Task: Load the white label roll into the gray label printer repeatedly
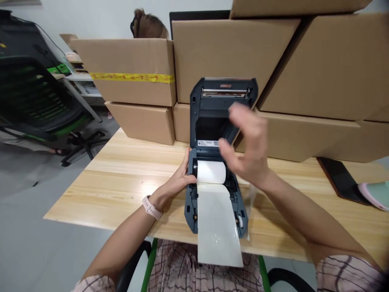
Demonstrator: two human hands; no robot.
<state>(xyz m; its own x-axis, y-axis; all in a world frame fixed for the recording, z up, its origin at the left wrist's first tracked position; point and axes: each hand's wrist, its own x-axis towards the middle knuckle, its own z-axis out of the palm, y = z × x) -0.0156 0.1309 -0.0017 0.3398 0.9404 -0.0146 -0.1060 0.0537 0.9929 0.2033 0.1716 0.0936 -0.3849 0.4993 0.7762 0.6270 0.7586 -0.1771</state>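
Note:
A dark grey label printer sits on the wooden table with its lid swung up and back. A white paper roll lies in its bay. A strip of white paper runs from the roll over the printer's front and hangs past the table edge. My left hand rests against the printer's left side by the roll's end, fingers pressed on it. My right hand hovers above the open bay, blurred, fingers loosely curled and holding nothing I can see.
Stacked cardboard boxes stand behind the printer; one has yellow tape. Another person's head shows above the boxes. A black and green chair stands at left. A dark tablet lies at the right.

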